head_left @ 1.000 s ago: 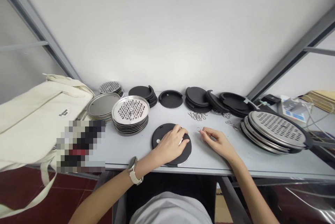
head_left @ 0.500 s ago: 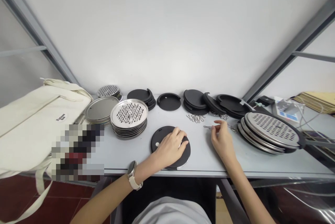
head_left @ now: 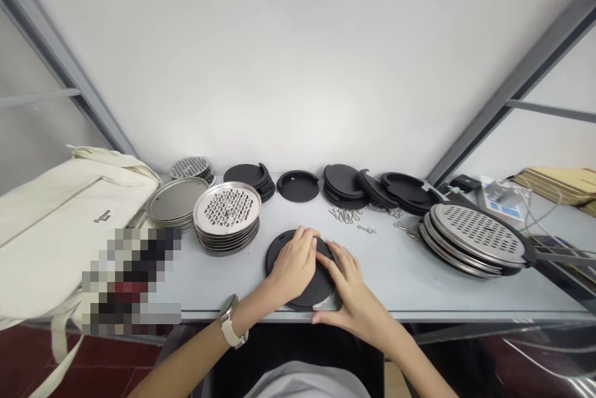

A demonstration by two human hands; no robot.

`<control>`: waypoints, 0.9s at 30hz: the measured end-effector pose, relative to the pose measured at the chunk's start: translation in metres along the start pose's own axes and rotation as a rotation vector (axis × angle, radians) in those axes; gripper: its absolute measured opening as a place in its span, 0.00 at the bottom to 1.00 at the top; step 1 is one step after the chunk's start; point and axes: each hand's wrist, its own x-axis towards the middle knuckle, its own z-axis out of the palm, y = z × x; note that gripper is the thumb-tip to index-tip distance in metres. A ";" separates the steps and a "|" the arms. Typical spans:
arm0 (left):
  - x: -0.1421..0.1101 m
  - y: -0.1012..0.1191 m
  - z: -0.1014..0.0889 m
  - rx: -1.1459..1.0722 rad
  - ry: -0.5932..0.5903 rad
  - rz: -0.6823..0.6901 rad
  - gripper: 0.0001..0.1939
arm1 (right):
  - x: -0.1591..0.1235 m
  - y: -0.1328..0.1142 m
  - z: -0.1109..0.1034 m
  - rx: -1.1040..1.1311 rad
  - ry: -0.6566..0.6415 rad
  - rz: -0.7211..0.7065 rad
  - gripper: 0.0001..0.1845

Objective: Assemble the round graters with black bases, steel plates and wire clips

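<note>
A round black tray [head_left: 310,292] with a raised rim lies near the table's front edge, and a strip of shiny metal shows along its right side. Across its top rests my left hand [head_left: 294,264], fingers bent and pressed together; what they hold, if anything, is hidden. My right hand [head_left: 351,292] spans the tray's right side, thumb at the front edge and fingers over the far part. Its index fingertip meets the left fingers. Beyond the hands lies a small wire hook [head_left: 367,230], near a pile of similar wire hooks [head_left: 345,215].
Perforated metal grater discs [head_left: 228,210] are stacked at left, beside plain metal discs [head_left: 179,199]. Black trays [head_left: 344,180] line the back. More perforated discs [head_left: 479,230] lie stacked at right. A cream bag [head_left: 69,218] occupies the left end.
My right hand has left the wire hook on the table and moved left onto the black tray. My left fingers, spread before, are now drawn together.
</note>
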 end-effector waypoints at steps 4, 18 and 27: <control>-0.003 -0.003 -0.021 0.268 -0.029 -0.088 0.14 | -0.004 0.000 0.003 -0.130 -0.012 -0.067 0.50; -0.040 -0.019 -0.035 0.144 -0.123 -0.109 0.17 | -0.031 0.008 -0.001 -0.227 0.088 -0.136 0.32; -0.037 -0.017 -0.032 -0.169 -0.180 0.011 0.16 | -0.094 0.063 -0.037 0.161 0.433 0.544 0.24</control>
